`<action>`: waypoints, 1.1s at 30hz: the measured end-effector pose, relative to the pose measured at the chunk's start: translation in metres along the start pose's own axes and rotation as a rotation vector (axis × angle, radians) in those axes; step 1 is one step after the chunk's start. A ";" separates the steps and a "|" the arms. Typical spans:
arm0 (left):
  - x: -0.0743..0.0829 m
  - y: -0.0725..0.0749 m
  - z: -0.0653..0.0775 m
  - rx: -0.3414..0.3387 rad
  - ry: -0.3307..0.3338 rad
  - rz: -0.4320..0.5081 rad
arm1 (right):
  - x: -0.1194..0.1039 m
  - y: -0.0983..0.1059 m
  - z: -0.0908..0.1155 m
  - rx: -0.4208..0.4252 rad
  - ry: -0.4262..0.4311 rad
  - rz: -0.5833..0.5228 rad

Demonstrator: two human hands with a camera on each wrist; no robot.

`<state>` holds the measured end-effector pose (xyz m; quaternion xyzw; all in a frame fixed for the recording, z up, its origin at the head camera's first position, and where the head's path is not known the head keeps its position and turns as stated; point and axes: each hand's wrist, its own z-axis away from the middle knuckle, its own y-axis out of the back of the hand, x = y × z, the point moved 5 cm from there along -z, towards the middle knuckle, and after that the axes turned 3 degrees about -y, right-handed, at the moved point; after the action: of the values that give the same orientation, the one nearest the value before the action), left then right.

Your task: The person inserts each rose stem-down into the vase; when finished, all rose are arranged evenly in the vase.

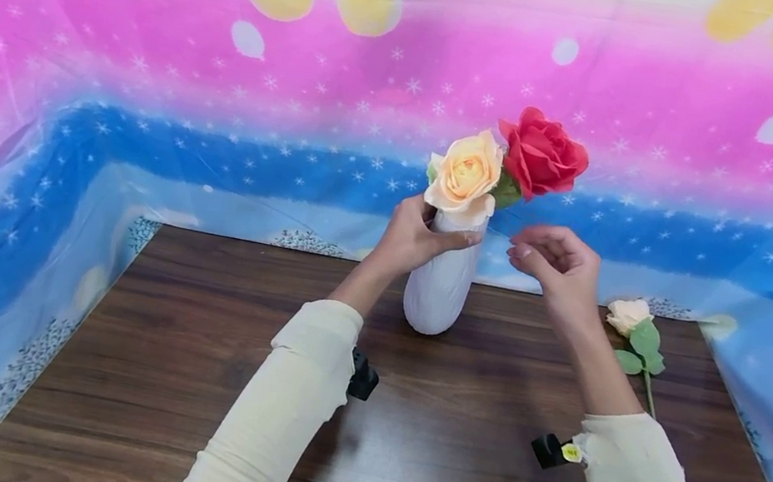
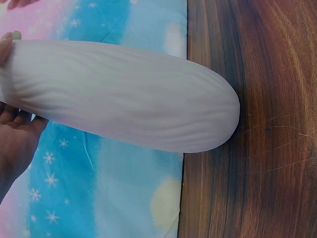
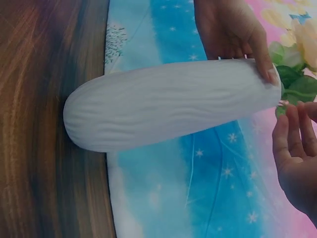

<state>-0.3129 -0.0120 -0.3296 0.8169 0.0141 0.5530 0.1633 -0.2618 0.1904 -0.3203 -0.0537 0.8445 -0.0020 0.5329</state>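
Observation:
A white ribbed vase (image 1: 439, 283) stands upright on the table, a peach rose (image 1: 468, 171) and a red rose (image 1: 543, 154) in its mouth. My left hand (image 1: 412, 237) grips the vase near its top, thumb across the front. In the right wrist view, that thumb (image 3: 262, 54) lies along the neck of the vase (image 3: 168, 106). To the right of the vase, my right hand (image 1: 559, 273) hangs in the air with loosely bent fingers and no object visible in it. Its fingertips are close to green leaves (image 3: 297, 84) at the vase mouth; contact cannot be told.
A pale cream rose (image 1: 631, 317) with a leafy stem lies on the right of the dark wooden table (image 1: 197, 380). Behind and beside the table hangs a pink and blue patterned cloth (image 1: 255, 161). Black wrist cameras (image 1: 363, 376) sit under both sleeves.

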 end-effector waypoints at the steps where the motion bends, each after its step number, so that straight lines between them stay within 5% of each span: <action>1: 0.000 0.000 0.000 0.000 -0.001 0.003 | 0.000 0.002 0.004 -0.003 -0.011 -0.003; 14: 0.001 0.000 0.001 -0.014 -0.021 0.002 | 0.014 0.044 0.049 -0.018 -0.071 -0.035; 26: 0.000 -0.002 0.001 -0.019 -0.015 0.001 | 0.019 0.100 0.069 0.020 -0.089 0.118; 33: -0.001 0.000 0.001 -0.011 0.003 -0.003 | 0.021 0.147 0.074 0.075 -0.103 -0.036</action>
<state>-0.3124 -0.0124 -0.3310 0.8152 0.0124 0.5540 0.1686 -0.2168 0.3387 -0.3798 -0.0487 0.8143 -0.0406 0.5770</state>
